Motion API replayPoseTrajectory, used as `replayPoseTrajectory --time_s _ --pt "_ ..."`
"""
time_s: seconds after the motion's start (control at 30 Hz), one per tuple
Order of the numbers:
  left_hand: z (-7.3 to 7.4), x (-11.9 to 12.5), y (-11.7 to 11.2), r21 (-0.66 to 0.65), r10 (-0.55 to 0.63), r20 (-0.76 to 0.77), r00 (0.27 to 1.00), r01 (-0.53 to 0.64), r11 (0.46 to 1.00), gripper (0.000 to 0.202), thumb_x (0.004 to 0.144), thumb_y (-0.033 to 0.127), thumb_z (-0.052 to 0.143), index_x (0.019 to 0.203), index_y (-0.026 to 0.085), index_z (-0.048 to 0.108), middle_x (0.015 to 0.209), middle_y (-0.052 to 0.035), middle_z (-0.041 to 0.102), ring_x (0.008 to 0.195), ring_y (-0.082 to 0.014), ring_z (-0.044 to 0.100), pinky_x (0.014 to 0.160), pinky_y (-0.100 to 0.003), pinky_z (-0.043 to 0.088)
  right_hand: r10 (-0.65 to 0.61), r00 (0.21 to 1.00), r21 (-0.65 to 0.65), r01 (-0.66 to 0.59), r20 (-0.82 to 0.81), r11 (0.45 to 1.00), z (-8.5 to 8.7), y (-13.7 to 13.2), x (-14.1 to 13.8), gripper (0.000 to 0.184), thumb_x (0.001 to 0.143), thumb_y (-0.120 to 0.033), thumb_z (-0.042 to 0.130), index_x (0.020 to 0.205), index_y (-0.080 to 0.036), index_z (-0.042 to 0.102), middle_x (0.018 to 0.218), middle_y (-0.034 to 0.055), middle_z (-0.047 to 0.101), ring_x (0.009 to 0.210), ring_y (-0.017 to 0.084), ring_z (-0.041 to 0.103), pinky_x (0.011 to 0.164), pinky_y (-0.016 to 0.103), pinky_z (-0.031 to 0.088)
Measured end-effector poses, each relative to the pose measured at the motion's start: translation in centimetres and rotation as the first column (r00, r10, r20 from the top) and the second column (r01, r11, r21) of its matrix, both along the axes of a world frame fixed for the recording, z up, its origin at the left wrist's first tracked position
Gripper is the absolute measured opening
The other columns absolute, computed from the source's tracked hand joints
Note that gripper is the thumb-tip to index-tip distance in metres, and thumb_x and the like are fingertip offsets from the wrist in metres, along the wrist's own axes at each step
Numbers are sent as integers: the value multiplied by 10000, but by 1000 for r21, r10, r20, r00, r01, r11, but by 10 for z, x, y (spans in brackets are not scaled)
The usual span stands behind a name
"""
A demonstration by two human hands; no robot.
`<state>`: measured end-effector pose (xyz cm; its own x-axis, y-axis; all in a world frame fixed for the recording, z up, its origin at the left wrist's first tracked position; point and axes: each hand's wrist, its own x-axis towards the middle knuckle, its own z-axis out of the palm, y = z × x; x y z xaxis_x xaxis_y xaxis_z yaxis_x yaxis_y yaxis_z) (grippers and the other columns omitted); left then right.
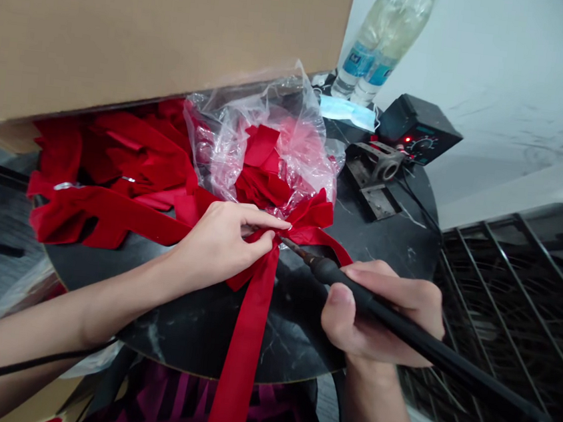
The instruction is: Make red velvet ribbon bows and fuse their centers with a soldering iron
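Note:
My left hand (231,239) pinches the middle of a red ribbon bow (311,217) between thumb and fingers. One notched ribbon tail (244,348) hangs down over the table's front edge. My right hand (386,309) is wrapped around the black handle of a soldering iron (363,293). Its metal tip reaches the bow's centre, close to my left fingertips; whether it touches the ribbon I cannot tell. Behind the bow, an open clear plastic bag (218,144) holds more red ribbon pieces (264,186).
The round black marbled table (173,327) carries a pile of red ribbons (137,149) at left. Behind stands a large cardboard box (154,30). At right are an iron stand (375,177), a lit soldering station (418,131), a face mask (347,112), two bottles (379,47) and a black metal rack (509,295).

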<state>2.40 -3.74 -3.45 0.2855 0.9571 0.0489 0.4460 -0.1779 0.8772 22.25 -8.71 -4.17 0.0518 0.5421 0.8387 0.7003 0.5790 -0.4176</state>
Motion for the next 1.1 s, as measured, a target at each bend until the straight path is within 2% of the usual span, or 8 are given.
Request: replayPoseTrajectory --time_s 0.33,0.57,0.83,1.1 --pt "0 -1 -1 10 -5 -25 1000 5 1000 305 881 231 643 1118 228 835 1053 -51 806 934 -221 749 886 -317 612 17 1000 21 -17 7 1000 2 2 -2 160 725 -211 715 851 -220 617 627 -58 636 491 149 676 433 232 531" --pt "-1 -2 -1 17 -7 -24 1000 8 1000 306 888 239 639 1125 233 833 1059 -49 802 937 -220 745 894 -321 608 4 1000 -17 -4 27 1000 -1 0 -2 152 741 -223 709 854 -230 607 646 -55 644 495 153 680 447 244 542" --pt "-1 -1 0 25 -14 -42 999 15 1000 311 890 242 634 1131 230 830 1051 -52 804 908 -214 742 855 -310 606 44 999 -28 -44 8 999 -1 1 -5 160 724 -191 715 844 -222 613 622 -60 653 469 146 654 436 243 518" --pt "-2 -1 0 37 -11 -55 998 13 999 307 892 241 634 1127 235 831 1039 -46 806 904 -214 743 849 -311 607 55 997 -26 -54 46 998 -7 2 -1 139 754 -236 727 857 -213 635 639 -45 669 496 155 681 460 246 536"
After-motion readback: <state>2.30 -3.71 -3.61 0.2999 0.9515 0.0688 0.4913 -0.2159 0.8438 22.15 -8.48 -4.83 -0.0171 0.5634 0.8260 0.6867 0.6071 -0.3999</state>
